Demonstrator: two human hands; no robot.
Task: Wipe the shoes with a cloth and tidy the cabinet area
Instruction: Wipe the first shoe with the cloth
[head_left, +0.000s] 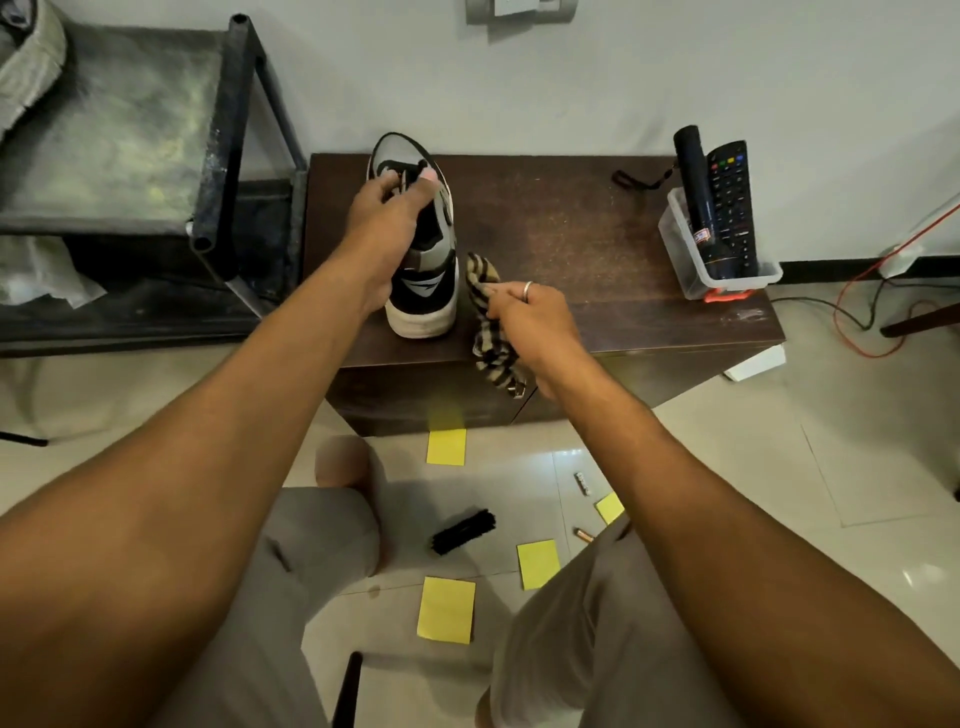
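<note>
A grey, black and white sneaker (423, 283) stands on the dark brown cabinet top (571, 234), heel toward me. My left hand (387, 215) grips it from the left, fingers curled over the laces and tongue. My right hand (535, 317), with a ring on one finger, holds a black and beige striped cloth (485, 312) just right of the shoe's heel. The cloth hangs down past the cabinet's front edge.
A clear plastic bin (691, 260) holding a black torch (696, 182) and a remote (730, 202) stands at the cabinet's right end. A black metal rack (228, 156) is on the left. Yellow notes (445, 610), a black brush (462, 531) and batteries (583, 483) lie on the floor tiles.
</note>
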